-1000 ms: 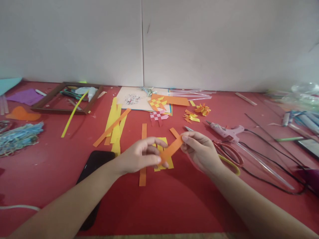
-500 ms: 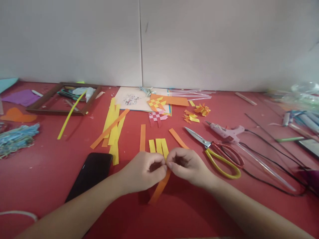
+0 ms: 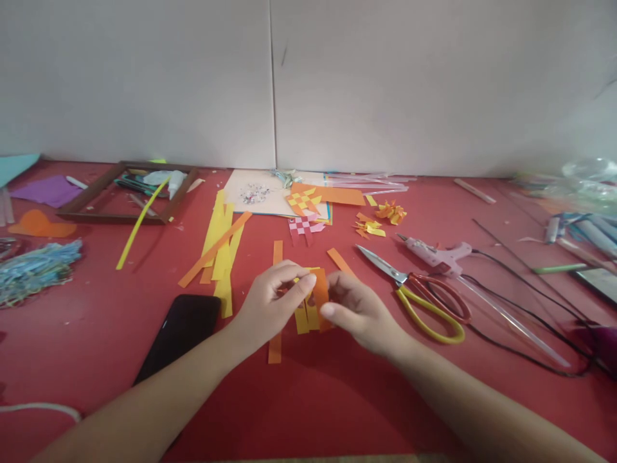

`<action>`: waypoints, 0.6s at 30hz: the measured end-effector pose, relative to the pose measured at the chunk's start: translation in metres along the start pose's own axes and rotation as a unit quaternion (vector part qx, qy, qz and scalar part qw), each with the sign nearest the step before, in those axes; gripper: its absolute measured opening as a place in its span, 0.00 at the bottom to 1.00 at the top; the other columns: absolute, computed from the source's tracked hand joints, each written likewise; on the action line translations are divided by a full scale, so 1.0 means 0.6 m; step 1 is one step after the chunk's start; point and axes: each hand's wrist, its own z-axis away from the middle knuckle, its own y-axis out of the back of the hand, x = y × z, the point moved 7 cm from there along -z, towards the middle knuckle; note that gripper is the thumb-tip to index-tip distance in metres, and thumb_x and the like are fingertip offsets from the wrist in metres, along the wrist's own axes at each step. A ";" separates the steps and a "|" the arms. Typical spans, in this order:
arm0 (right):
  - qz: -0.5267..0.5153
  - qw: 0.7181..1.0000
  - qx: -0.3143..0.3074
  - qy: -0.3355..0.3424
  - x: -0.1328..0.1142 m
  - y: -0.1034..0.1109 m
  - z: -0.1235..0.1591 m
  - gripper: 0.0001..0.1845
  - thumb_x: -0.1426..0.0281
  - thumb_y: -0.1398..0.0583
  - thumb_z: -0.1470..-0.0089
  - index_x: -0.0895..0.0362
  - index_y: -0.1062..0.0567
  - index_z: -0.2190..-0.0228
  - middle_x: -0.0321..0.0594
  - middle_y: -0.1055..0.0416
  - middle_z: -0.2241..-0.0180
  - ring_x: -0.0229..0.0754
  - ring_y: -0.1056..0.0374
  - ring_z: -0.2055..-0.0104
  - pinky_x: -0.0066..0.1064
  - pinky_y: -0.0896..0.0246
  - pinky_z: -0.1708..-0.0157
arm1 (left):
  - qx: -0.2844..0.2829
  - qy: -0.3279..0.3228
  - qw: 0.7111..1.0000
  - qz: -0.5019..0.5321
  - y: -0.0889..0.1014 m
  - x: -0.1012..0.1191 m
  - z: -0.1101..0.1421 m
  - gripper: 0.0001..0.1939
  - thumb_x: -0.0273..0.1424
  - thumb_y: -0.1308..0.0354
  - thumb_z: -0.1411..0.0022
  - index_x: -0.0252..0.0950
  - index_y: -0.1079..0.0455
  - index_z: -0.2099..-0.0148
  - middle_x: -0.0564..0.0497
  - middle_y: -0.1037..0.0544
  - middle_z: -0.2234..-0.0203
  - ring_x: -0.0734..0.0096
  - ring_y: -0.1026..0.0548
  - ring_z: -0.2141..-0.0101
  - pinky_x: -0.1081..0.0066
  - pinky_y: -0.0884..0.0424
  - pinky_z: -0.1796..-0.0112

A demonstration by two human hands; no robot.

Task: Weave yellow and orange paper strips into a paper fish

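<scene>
In front of me several yellow paper strips (image 3: 301, 318) hang side by side with an orange paper strip (image 3: 320, 302) over their right side. My left hand (image 3: 277, 299) pinches the strips near their top between thumb and fingers. My right hand (image 3: 361, 312) is closed at the right edge of the orange strip, its thumb at the front and fingers partly hidden behind. Beneath my left hand, a second orange strip (image 3: 274, 347) lies flat on the table. One more orange strip (image 3: 340, 262) lies just beyond my right hand.
On the red table (image 3: 308, 411), a black phone (image 3: 180, 331) lies by my left forearm, near loose yellow strips (image 3: 223, 270). Scissors (image 3: 429, 302) and a pink glue gun (image 3: 438, 256) with its cord are at right. Woven paper fish (image 3: 301, 226) and a brown frame (image 3: 113, 218) lie farther back.
The yellow strips are now raised in my hands, with the orange strip upright over them instead of slanting down. My left hand has moved up slightly; the right thumb has moved away from it.
</scene>
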 end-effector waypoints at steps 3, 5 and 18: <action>0.050 0.998 0.043 0.002 0.003 0.012 -0.001 0.17 0.56 0.34 0.52 0.55 0.31 0.73 0.33 0.33 0.76 0.34 0.38 0.75 0.27 0.42 0.75 | 0.021 -0.021 0.998 -0.063 0.007 -0.003 -0.001 0.15 0.41 0.51 0.32 0.38 0.29 0.60 0.50 0.26 0.68 0.68 0.28 0.67 0.71 0.32 0.69; 0.090 0.990 0.108 0.032 -0.002 0.044 -0.002 0.17 0.54 0.37 0.48 0.54 0.31 0.72 0.34 0.31 0.75 0.35 0.38 0.75 0.28 0.42 0.75 | 0.072 -0.067 0.974 -0.205 0.022 -0.001 -0.002 0.18 0.40 0.50 0.32 0.37 0.32 0.46 0.45 0.24 0.59 0.60 0.27 0.58 0.64 0.30 0.59; 0.584 0.728 0.263 0.244 -0.038 0.108 -0.002 0.15 0.65 0.39 0.46 0.54 0.30 0.56 0.47 0.30 0.58 0.53 0.35 0.54 0.49 0.41 0.51 | 0.089 -0.056 0.828 -0.550 0.040 -0.030 -0.009 0.18 0.31 0.51 0.35 0.27 0.35 0.46 0.35 0.28 0.52 0.47 0.32 0.52 0.53 0.32 0.52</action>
